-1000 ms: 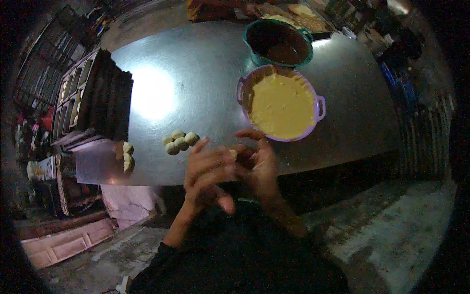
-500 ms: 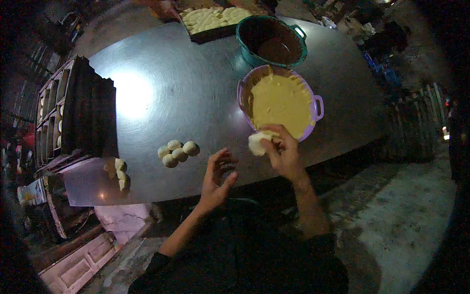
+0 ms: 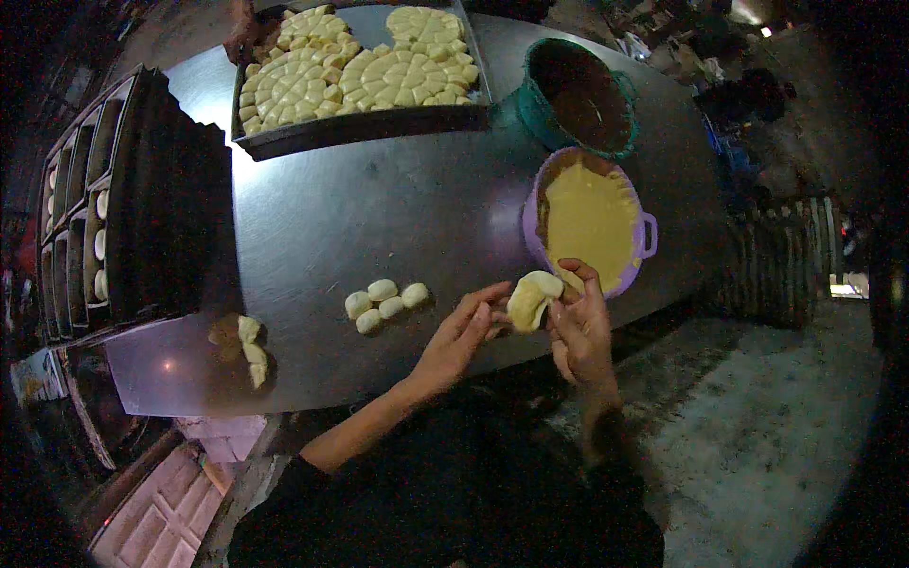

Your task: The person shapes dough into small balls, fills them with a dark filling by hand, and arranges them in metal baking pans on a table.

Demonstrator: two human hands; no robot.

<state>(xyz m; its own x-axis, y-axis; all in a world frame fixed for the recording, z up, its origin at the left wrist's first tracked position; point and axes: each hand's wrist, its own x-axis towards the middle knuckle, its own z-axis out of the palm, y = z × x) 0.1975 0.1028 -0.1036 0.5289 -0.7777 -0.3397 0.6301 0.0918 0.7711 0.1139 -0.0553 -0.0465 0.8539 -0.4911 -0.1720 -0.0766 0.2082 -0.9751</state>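
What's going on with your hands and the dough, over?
Right hand holds dough lump. Left hand open, fingertips beside it. Four dough balls on metal table. Nothing in the way.

The counter (image 3: 379, 218) under my hands is smooth sheet metal with a dull sheen that throws back a bright patch of light, and the dark baking tray (image 3: 360, 133) at its far edge looks like matt metal too. The dough piece (image 3: 532, 299) in my right hand (image 3: 579, 331) is soft, pale and matt, like the small dough balls (image 3: 383, 303) lying on the counter. The lilac tub (image 3: 644, 237) and the green tub (image 3: 540, 109) look like smooth plastic, the lilac one holding a creamy yellow filling (image 3: 589, 222) with a faint gloss.
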